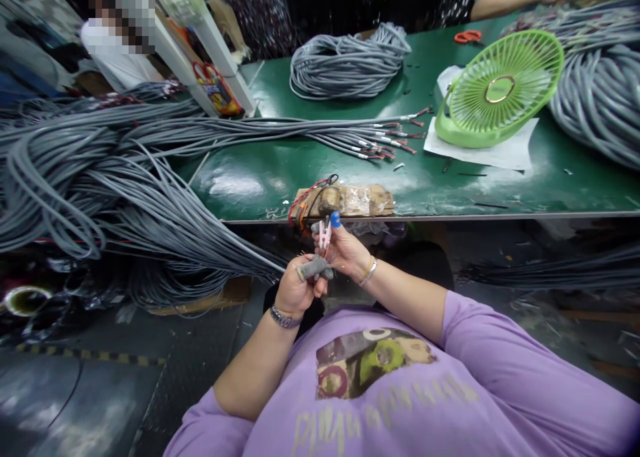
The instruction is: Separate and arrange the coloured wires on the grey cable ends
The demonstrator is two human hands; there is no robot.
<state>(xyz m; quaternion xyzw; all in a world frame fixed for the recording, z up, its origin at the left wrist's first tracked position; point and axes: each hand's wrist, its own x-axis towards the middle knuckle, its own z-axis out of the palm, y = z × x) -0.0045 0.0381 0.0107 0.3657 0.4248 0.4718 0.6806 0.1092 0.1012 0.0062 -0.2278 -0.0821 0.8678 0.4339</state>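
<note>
My left hand point(295, 287), with grey covering on its thumb and fingers, is closed round the end of a grey cable point(267, 260) that runs in from the bundle at the left. Thin bare or coppery wires point(336, 265) fan out at its fingertips. My right hand point(353, 253), a blue cap on its thumb, meets the left one and grips a small pale pink, clip-like tool point(325, 234). The tool's exact kind is too small to make out. Just beyond both hands, a worn wooden block point(350, 201) with red and black leads sits at the table edge.
Grey cables point(55, 177) heap at the left, and stripped cable ends point(370, 143) lie across the green table point(240, 183). A coiled cable point(345, 63), a green fan point(500, 90), orange-handled scissors point(467, 37) and another coil point(600, 103) stand farther off. A co-worker's arm point(515, 0) shows at the back.
</note>
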